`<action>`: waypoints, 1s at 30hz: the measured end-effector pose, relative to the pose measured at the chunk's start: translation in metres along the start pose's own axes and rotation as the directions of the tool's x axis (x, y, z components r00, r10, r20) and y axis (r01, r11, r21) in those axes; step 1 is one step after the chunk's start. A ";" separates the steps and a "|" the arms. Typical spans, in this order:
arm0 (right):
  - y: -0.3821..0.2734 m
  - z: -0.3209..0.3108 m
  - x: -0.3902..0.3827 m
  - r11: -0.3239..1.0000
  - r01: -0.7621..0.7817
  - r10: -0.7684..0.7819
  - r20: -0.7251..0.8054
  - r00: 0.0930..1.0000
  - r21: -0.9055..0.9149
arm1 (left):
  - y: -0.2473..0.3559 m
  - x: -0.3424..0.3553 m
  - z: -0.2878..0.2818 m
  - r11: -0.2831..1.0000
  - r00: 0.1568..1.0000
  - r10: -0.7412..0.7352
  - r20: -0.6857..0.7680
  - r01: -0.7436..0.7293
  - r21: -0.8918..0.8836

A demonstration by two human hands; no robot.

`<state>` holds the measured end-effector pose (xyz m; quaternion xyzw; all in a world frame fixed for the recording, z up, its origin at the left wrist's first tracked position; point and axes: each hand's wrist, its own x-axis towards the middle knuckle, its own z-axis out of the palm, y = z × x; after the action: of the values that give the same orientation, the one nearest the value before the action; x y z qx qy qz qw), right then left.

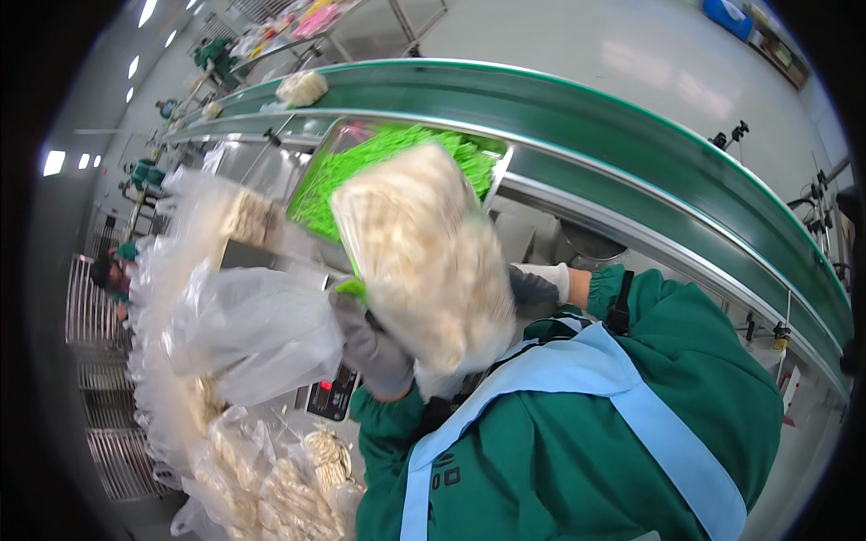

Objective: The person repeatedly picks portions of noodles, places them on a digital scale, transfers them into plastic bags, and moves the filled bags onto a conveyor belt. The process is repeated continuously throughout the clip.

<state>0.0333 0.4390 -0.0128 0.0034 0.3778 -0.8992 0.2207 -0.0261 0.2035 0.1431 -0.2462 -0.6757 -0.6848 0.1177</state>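
Note:
A large clear plastic bag of pale noodles (pixel 424 252), tilted and smeared by motion, is held up in front of me between both hands. My left hand (pixel 370 347), in a grey glove, grips its lower left side, and a bright green strip (pixel 352 288) shows by the fingertips. On the far side of the bag, my right hand (pixel 534 290), also gloved, is closed against the lower right edge; its fingertips are hidden. Just behind the bag, a metal tray (pixel 311 162) holds a heap of bright green strips (pixel 397 149).
Empty-looking clear bags (pixel 253 329) lie at left, beside a scale display (pixel 329 392). Bagged noodles (pixel 280 487) and loose noodles (pixel 327 458) sit at lower left. Beyond the tray runs a green conveyor belt (pixel 577 113) carrying another noodle bag (pixel 302 87). Other people (pixel 216 56) stand far left.

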 end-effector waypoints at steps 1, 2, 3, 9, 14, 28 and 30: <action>-0.015 -0.017 -0.008 0.992 0.058 -0.063 0.042 0.997 0.115 | -0.010 0.011 0.044 0.722 0.852 0.509 0.123 -0.501 0.478; -0.036 -0.035 -0.019 0.975 0.123 -0.134 0.047 0.990 0.187 | -0.019 0.016 0.081 0.962 0.971 0.210 0.113 -0.225 0.152; -0.061 -0.056 -0.034 0.958 0.183 -0.192 0.022 0.981 0.223 | -0.033 0.023 0.119 0.912 0.979 -0.122 0.161 0.175 -0.371; -0.203 -0.191 -0.156 0.887 0.391 -0.338 -0.231 0.912 0.247 | -0.132 0.063 0.293 0.922 0.863 -0.266 0.429 0.358 -0.149; -0.223 -0.285 -0.184 0.834 0.361 -0.247 -0.303 0.920 0.418 | -0.203 0.068 0.394 0.803 0.643 -0.073 0.763 -0.415 0.427; -0.216 -0.247 -0.237 0.375 -0.106 -0.814 -0.382 0.437 -0.921 | -0.179 0.019 0.439 0.986 0.501 -0.164 0.850 0.062 0.154; -0.191 -0.249 -0.237 0.248 -0.332 -0.640 -0.411 0.649 -0.910 | -0.159 0.013 0.377 0.969 0.706 -0.100 0.701 -0.090 0.229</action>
<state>0.1312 0.8201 -0.0198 0.1892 0.8878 -0.4068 -0.1024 -0.0484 0.5855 -0.0014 -0.4716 -0.7491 -0.4489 -0.1225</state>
